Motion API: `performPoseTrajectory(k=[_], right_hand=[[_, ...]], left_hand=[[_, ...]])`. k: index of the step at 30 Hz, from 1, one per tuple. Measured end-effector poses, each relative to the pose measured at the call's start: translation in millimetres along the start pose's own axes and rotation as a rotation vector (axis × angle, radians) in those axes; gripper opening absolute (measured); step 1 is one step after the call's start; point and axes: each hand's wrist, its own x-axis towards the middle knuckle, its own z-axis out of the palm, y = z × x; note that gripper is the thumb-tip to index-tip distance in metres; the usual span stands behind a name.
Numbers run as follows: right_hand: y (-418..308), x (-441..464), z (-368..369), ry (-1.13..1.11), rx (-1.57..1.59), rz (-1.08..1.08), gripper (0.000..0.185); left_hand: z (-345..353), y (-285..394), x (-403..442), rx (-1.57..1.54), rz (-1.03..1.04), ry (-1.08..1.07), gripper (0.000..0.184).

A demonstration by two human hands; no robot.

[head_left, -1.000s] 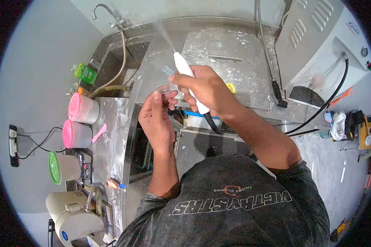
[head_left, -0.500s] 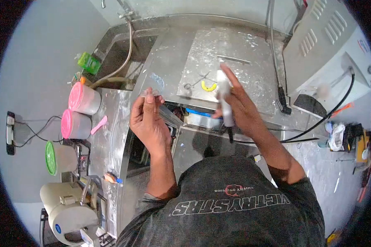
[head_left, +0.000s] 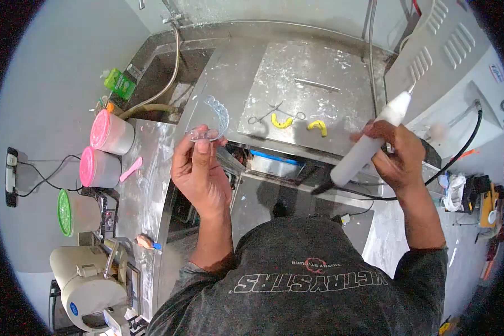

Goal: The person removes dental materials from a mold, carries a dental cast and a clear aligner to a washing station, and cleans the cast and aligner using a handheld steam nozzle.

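Note:
My left hand point(head_left: 201, 173) pinches a clear dental tray point(head_left: 205, 135) between thumb and fingers, above the counter's front edge. A second clear dental tray point(head_left: 221, 115) shows just behind it, over the steel counter. Off to the right, my right hand point(head_left: 395, 151) grips a white rotary handpiece point(head_left: 364, 151) with a thin pointed tip, tilted up and to the right. A black cable leaves its lower end. Two yellow horseshoe-shaped dental pieces point(head_left: 317, 128) lie on the counter, one of them over a pair of scissors point(head_left: 301, 115).
A metal rod point(head_left: 317, 85) lies on a dusty steel plate. At the left stand a sink point(head_left: 151, 84) with a hose, several lidded tubs point(head_left: 113, 134), a pink spatula point(head_left: 131, 168) and a beige machine point(head_left: 92, 291). A grey cabinet machine point(head_left: 453, 73) occupies the right side.
My right hand has swung right and away from the left one, carrying the handpiece, whose tip now points up-right. The second yellow piece has come into view. My left hand keeps its pinch.

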Motion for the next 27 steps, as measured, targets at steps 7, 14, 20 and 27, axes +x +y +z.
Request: performPoseTrajectory(k=[7,14,20,27], right_hand=[[-7,47,12,0.264,-0.328,-0.434,0.049],[-60,64,51,0.169,0.024,-0.907,0.05],[-78,81,57,-0.177,0.067,-0.841,0.043],[-75,87,70,-0.162,0.148,-0.826,0.046]], left_hand=[[0,10,-3,0.29,0.078,0.071,0.023],[1,13,-3,0.23,0.003,0.165,0.019],[0,9,-7,0.283,0.02,0.217,0.019],[-4,11,-9,0.308,-0.022,0.22,0.021]])
